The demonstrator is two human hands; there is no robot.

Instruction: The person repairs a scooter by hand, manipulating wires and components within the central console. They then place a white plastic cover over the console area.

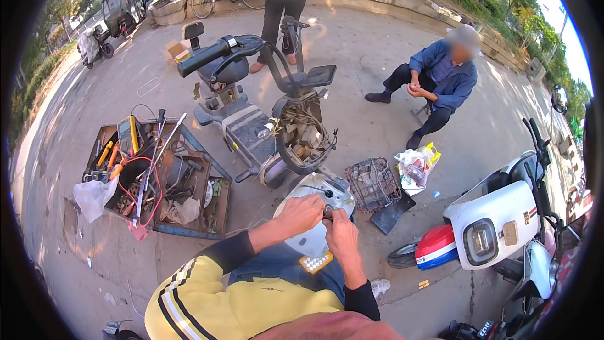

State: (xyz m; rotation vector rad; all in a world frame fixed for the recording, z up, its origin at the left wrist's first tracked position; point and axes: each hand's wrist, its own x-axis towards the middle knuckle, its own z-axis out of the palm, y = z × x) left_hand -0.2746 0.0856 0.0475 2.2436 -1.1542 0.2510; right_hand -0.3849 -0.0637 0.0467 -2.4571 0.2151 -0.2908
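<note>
The work in hand looks like close handling of a small part [328, 213] at the white panel [313, 238], which lies tilted across the person's lap, just below the stripped scooter [248, 132] with its wires bared. The next move seems to call for a steady panel and fine finger control, since the part is tiny and could easily slip from the grip. The part sits between the two hands, just below the dark hole [328, 194] in the panel's upper half; whether it is loose or fixed to the panel I cannot tell. The right hand [342, 234] comes in from the lower right, its thumb and forefinger drawn narrow in what looks like a pinch on the part. The left hand [301, 215] lies over the panel from the left, fingers curled in, their tips close to the part; whether they grip anything is hidden. A yellow pad [316, 262] rests just under the panel's lower edge, near the right wrist. The toolbox [217, 237] stands well apart to the left, and the wire basket [373, 182] lies on the ground to the right of the panel.
</note>
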